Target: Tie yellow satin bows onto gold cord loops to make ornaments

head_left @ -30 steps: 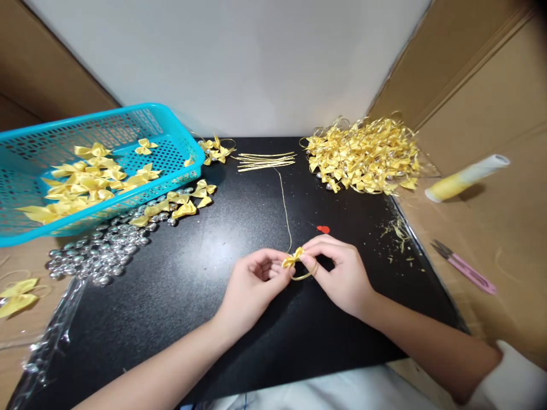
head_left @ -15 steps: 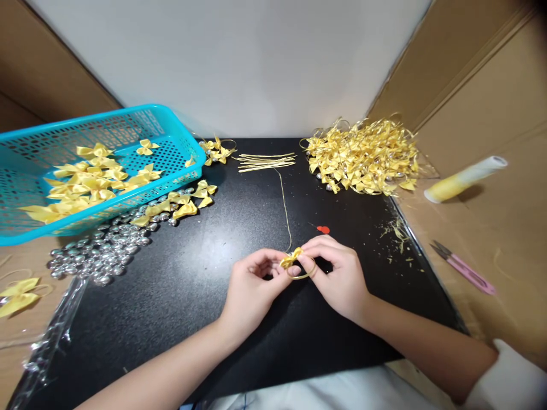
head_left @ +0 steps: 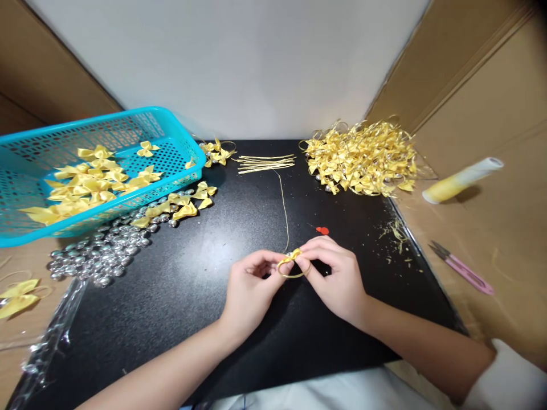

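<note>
Between my two hands is a small yellow ribbon bow (head_left: 292, 255) with a gold cord loop (head_left: 294, 277) hanging below it on the near side. My left hand (head_left: 255, 290) pinches the bow's left side with thumb and fingers. From the other side my right hand (head_left: 332, 275) pinches its right end. A thin thread (head_left: 285, 210) runs from the bow away across the black board toward a row of gold cord pieces (head_left: 267, 164). A silvery bit shows at the bow, mostly hidden by the fingers.
At the left stands a turquoise basket (head_left: 188, 154) holding yellow bows, with silver beads (head_left: 102, 256) beside it. A heap of finished-looking bows (head_left: 363, 159) lies back right. Past the board's right edge are pink thread snips (head_left: 464, 270) and a tube (head_left: 464, 180). Red discs (head_left: 322, 230) lie near my right hand.
My left thumb and fingers have closed in more tightly at the bow, and the cord loop has shifted slightly left. Both hands otherwise stay in place.
</note>
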A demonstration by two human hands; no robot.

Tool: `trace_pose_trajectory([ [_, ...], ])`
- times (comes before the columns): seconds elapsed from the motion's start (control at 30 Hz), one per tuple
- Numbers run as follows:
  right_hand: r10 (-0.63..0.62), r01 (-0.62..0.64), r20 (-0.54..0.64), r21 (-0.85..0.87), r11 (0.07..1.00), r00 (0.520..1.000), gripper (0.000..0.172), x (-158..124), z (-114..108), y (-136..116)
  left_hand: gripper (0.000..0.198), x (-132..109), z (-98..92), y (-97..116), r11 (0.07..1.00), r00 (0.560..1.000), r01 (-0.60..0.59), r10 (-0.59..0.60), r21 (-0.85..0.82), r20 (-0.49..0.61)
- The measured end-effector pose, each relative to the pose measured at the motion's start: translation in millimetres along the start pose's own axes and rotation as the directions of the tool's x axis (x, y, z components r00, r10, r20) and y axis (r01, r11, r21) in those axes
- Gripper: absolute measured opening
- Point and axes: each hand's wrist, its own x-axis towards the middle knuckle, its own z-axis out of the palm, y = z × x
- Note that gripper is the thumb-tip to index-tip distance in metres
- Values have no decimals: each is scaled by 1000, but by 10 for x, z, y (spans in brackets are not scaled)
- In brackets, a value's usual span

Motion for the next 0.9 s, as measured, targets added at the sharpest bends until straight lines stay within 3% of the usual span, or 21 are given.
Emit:
trace_pose_trajectory([
  [0.2,-34,32,-20,-92,995,999,28,-28,-30,-57,12,27,-18,12,1000,1000,-13,12,-13,-25],
  [0.3,-111,117,58,-122,986,992,8,-74,-18,-76,11,22,-30,2,996,997,-74,74,46,-9],
  [0.33,-111,121,75,-151,981,991,12,-85,-13,-74,9,18,-33,3,990,994,-113,113,86,3],
  [0.4,-59,79,101,-210,975,993,22,-88,-6,-60,6,12,-37,16,957,974,-224,222,185,37],
  [0.5,15,23,163,-227,974,986,18,-56,-17,-32,8,10,-51,54,861,920,-390,376,326,107],
  [0.67,25,19,193,-223,975,981,27,0,-40,-25,9,12,-76,89,753,854,-518,482,406,197],
  [0.8,19,2,132,-162,987,991,21,6,-34,-53,9,7,-72,91,784,877,-479,443,395,185],
  [0.9,103,-96,190,-43,994,976,17,21,-42,-69,9,4,-66,87,857,923,-385,356,344,146],
])
